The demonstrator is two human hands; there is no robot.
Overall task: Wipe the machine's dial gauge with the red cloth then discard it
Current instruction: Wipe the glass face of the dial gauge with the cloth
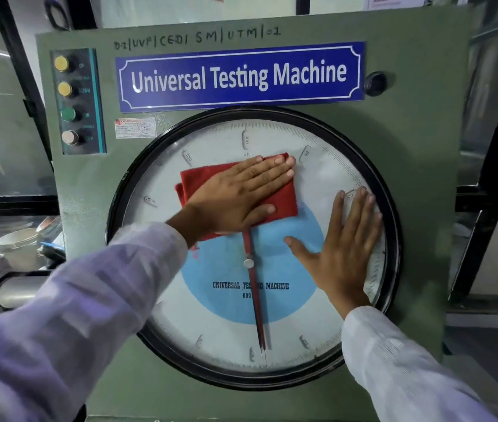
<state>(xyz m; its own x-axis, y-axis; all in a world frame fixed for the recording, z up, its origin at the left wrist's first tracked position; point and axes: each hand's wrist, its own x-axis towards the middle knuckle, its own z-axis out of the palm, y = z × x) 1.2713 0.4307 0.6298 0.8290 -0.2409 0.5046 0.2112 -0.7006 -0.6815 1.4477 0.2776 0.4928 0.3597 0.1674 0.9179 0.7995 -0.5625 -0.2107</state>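
Note:
The large round dial gauge (327, 175) with a black rim, white scale and blue centre fills the front of the green machine. A folded red cloth (281, 199) lies flat against the upper middle of its glass. My left hand (238, 193) presses on the cloth with fingers stretched out and pointing right. My right hand (342, 248) rests flat on the glass at the dial's right side, fingers spread, holding nothing. A red needle (255, 300) points down from the dial's hub.
A blue "Universal Testing Machine" nameplate (238, 77) sits above the dial. A strip of several push buttons (69, 102) runs down the machine's upper left. A black knob (375, 83) is at the upper right. Glass panels and metal vessels (22, 242) stand to the left.

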